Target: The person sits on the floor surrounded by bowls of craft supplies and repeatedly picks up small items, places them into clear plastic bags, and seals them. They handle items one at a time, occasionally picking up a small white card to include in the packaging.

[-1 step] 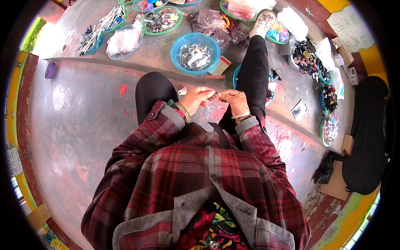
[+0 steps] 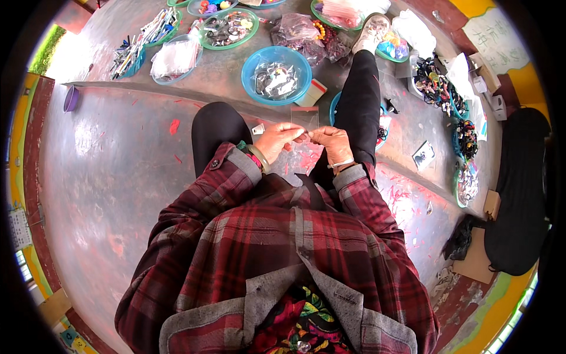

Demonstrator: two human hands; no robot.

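Note:
My left hand [image 2: 278, 140] and my right hand [image 2: 331, 143] meet over my lap, thumbs and fingers closed in a pinch. Between their fingertips is the near end of a small clear plastic bag [image 2: 305, 120], with a red line along its far edge. Whatever else the fingers may cover is too small to make out. Just beyond the hands stands a blue basin [image 2: 247, 76] with small clear packets [image 2: 275, 81] in it. Beside that basin lies a cream-and-red box [image 2: 313, 93]. A small white piece [image 2: 258, 129] is close to my left hand.
Baskets of pens [image 2: 159, 26], white bags [image 2: 175, 59] and small trinkets [image 2: 227, 29] stand at the far left. Purple-tinted plastic bags [image 2: 299, 32] lie at the far middle. Baskets of dark cords [image 2: 436, 82] line the right. A raised floor edge [image 2: 171, 91] crosses ahead; red scraps [image 2: 174, 126] litter the floor.

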